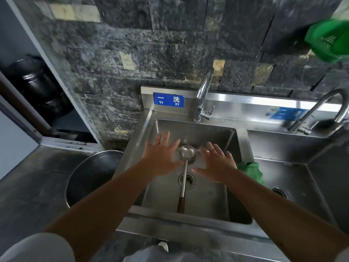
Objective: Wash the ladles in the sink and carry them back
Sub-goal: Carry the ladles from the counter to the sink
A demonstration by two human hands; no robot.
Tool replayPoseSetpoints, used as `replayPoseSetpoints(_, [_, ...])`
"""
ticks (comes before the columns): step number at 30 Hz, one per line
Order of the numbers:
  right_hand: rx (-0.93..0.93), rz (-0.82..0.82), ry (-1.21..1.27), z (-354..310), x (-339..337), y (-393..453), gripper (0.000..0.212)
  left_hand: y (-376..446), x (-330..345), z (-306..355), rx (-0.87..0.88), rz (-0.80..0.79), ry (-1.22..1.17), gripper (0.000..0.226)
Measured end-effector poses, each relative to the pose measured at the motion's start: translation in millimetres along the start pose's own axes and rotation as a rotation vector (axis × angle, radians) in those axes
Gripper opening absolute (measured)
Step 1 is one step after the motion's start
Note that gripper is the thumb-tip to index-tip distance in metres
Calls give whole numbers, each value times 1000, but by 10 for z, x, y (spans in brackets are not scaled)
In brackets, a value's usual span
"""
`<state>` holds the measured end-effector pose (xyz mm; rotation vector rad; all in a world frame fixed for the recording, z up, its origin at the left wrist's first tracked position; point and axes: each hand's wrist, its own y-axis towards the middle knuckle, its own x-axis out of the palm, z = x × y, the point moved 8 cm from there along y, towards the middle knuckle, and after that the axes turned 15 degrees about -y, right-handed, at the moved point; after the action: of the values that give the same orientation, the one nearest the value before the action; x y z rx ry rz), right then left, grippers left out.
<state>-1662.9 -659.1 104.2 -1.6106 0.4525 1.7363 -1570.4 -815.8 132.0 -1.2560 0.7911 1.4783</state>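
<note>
A steel ladle (pixel 187 152) with a long shaft and a dark wooden handle lies in the left sink basin (pixel 217 197), bowl toward the back, handle leaning on the front wall. My left hand (pixel 162 157) hovers over the basin just left of the ladle's bowl, fingers spread and straight. My right hand (pixel 217 163) hovers just right of the bowl, fingers spread too. Neither hand holds anything. The basin's tap (pixel 203 95) stands behind, with no water running.
A green cloth (pixel 251 170) lies over the divider between the basins. The right basin (pixel 294 186) has its own curved tap (pixel 324 108). A large metal bowl (pixel 90 176) sits on the floor left of the sink. A green colander (pixel 328 42) hangs upper right.
</note>
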Motion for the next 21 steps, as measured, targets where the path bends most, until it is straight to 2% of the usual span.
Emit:
replayPoseSetpoints(5, [-69, -2, -43, -221, -76, 59, 98, -262, -95, -217, -102, 52, -13, 87])
replayPoseSetpoints(9, [-204, 51, -83, -743, -255, 104, 99, -621, -293, -571, -200, 135, -49, 88])
replayPoseSetpoints(16, [-475, 137, -149, -2139, -696, -17, 96, -1811, -648, -1444, -485, 221, -42, 87])
replayPoseSetpoints(21, [-697, 221, -184, -3484, -1007, -421, 100, -3039, -807, -2058, -683, 327, -28, 80])
